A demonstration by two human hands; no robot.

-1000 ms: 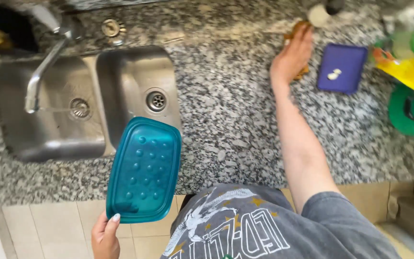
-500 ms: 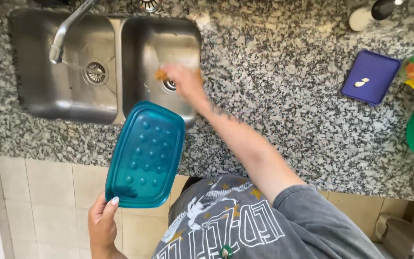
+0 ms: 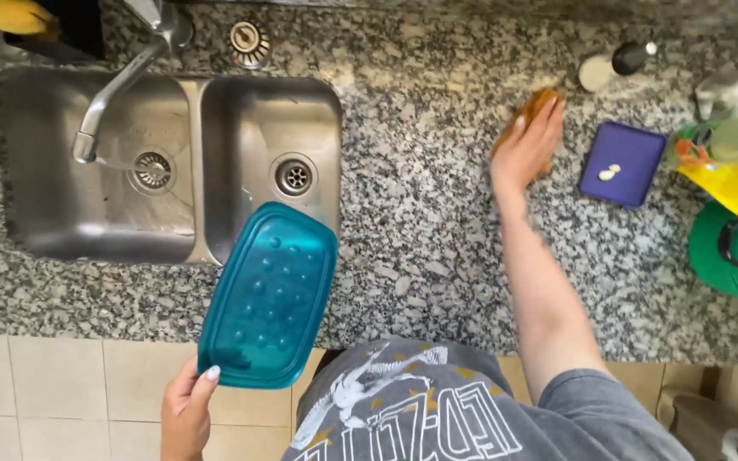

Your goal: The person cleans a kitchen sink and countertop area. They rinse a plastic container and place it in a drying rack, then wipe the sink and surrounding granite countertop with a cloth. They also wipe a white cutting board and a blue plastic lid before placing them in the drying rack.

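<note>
Since half a second ago, right hand moved from sink to upper-right counter. Left hand, cut off at bottom edge, grips teal lid by its lower corner; long axis tilts toward upper right. Right hand lies flat on orange cloth, possibly a sponge, mostly hidden beneath.

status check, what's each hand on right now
Left hand grips teal lid by its near edge, over counter front. Right hand flat on orange sponge, granite counter. Nothing between.
</note>
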